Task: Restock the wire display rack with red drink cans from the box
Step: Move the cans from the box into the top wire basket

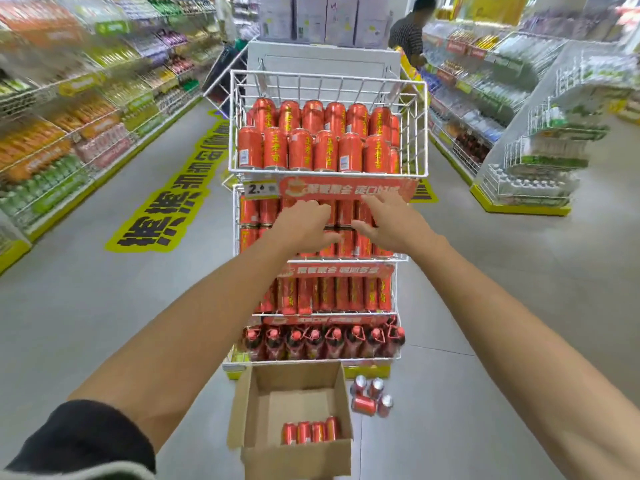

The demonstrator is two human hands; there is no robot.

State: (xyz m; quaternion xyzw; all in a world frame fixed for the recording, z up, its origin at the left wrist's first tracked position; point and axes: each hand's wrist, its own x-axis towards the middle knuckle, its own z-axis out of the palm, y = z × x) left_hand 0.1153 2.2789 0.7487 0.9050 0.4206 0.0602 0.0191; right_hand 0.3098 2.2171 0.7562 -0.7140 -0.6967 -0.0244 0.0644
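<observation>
A white wire display rack [415, 133] stands ahead, its top basket filled with two rows of red drink cans [311, 147]. More red cans fill the second and third tiers. My left hand [304, 225] and my right hand [384, 221] reach side by side into the second tier, just under a red price banner [346, 188]. Both hands show loosely spread fingers in front of the cans, and no can is plainly held. On the floor below, an open cardboard box [294, 455] holds several red cans [310, 433] along its near side.
Several loose red cans [372, 396] lie on the floor right of the box. Red-capped bottles [322, 341] fill the rack's bottom tier. Stocked shelves line both aisles, left and right. A person [410, 32] stands at the far right shelves. Yellow lettering marks the floor [166, 209].
</observation>
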